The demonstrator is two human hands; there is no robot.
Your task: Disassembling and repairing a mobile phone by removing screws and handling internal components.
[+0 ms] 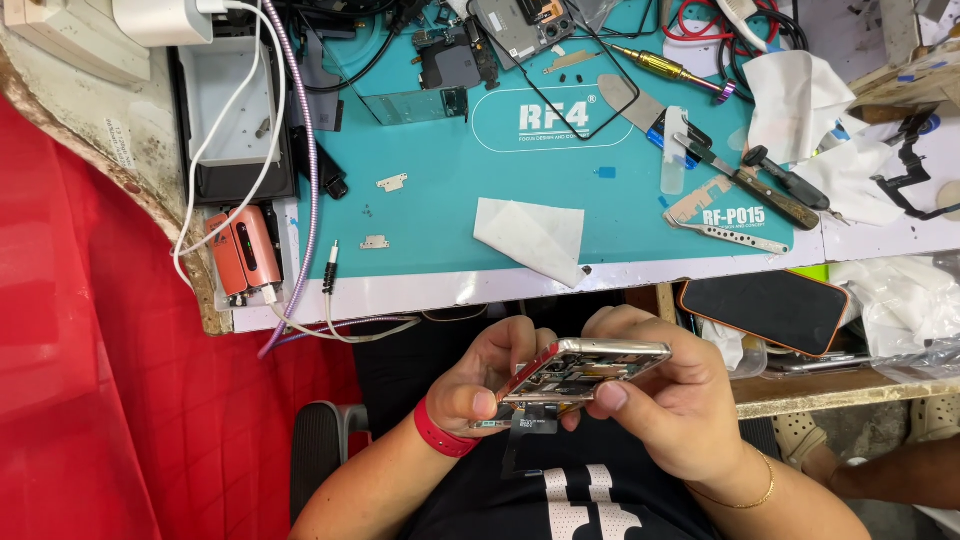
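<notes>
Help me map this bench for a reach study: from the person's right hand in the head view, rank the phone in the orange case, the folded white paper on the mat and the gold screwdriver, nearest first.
From the right hand:
1. Phone in the orange case, just beyond it, on the right.
2. Folded white paper, mid-mat, up and left.
3. Gold screwdriver, at the mat's far edge.

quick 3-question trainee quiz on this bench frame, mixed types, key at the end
1. True or false: both hands grip the opened phone over the lap, off the teal mat.
2. Which lies on the mat's near edge? A) white cloth B) orange-cased phone C) red wristband
3. Fill in: the orange-cased phone lies screen-up to the ___ of the right hand.

Key:
1. True; left hand and right hand pinch its edges.
2. A, the white cloth.
3. Right.
</notes>
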